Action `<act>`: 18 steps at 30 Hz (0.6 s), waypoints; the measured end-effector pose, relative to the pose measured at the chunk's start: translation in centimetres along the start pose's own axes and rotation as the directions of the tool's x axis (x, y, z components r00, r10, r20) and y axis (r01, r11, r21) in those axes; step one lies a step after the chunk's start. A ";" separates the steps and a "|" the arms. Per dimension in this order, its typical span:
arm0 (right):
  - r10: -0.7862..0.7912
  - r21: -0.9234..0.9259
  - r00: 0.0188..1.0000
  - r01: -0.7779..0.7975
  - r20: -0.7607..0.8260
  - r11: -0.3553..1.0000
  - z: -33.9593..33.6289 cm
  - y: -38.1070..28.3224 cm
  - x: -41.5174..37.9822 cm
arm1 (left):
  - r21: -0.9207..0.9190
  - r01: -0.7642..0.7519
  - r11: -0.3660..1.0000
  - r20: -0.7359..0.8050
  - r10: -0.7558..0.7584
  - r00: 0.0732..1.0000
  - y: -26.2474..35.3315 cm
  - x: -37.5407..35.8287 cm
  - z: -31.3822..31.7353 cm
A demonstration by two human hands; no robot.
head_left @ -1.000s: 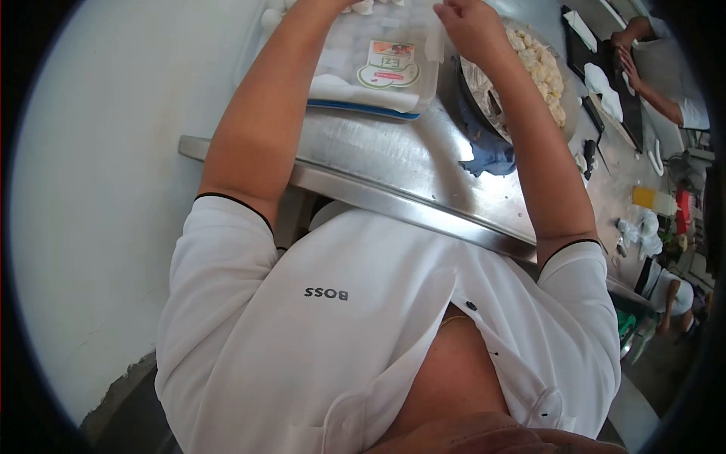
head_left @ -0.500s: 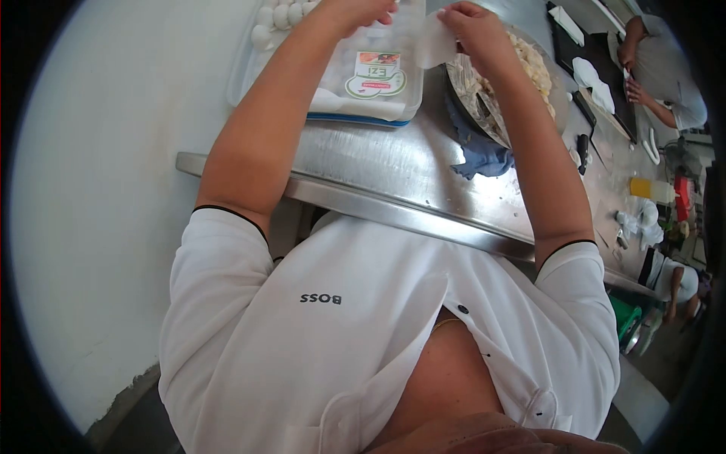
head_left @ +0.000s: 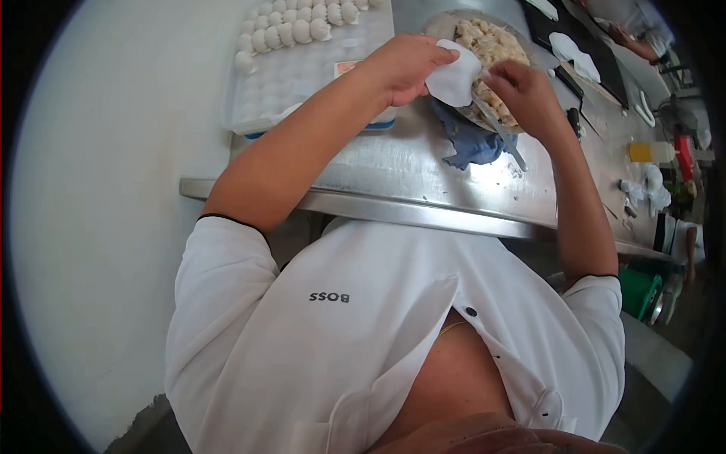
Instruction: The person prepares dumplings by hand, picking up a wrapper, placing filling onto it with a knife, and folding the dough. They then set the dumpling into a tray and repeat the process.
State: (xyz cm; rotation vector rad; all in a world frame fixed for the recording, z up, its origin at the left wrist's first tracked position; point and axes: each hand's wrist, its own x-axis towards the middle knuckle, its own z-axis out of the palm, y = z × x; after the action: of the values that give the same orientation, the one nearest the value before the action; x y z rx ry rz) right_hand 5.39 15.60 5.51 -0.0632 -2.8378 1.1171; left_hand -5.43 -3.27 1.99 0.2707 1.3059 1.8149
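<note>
A thin round white dough wrapper [head_left: 454, 79] is pinched at its left edge by my left hand [head_left: 412, 68], thumb on top. My right hand [head_left: 525, 94] is closed, fingers curled, just right of the wrapper and over the edge of the bowl; whether it holds anything is hidden. Below both hands stands a metal bowl [head_left: 440, 29] of chunky pale filling [head_left: 491, 44]. A flat metal utensil [head_left: 505, 136] leans across the bowl's near rim, beside my right hand. Left of the bowl, a white plastic tray [head_left: 261, 106] carries rows of white dumplings [head_left: 291, 32].
A blue cloth [head_left: 473, 147] lies under the bowl's near side on the steel table [head_left: 378, 170]. To the right are a black board [head_left: 605, 72], a white cloth [head_left: 575, 57], dark-handled knives [head_left: 573, 121] and a yellow bottle [head_left: 643, 153]. Another person's hand [head_left: 624, 36] shows at top right.
The wrapper has gone from my right hand to my left. My left hand has moved right from the tray to the bowl; my right hand has shifted right and down. The view has tilted.
</note>
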 end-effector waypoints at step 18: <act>0.352 -0.598 0.917 -0.177 0.189 0.782 1.6 2.1 -3.7 | 0.862 -0.194 0.468 0.201 0.036 0.979 -0.6 -3.1 3.1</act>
State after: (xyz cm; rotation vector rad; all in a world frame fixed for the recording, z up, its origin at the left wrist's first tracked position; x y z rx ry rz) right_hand 8.93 15.78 2.63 -0.3875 -3.4154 0.2553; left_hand -1.37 -3.40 3.74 1.0708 2.0626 0.9903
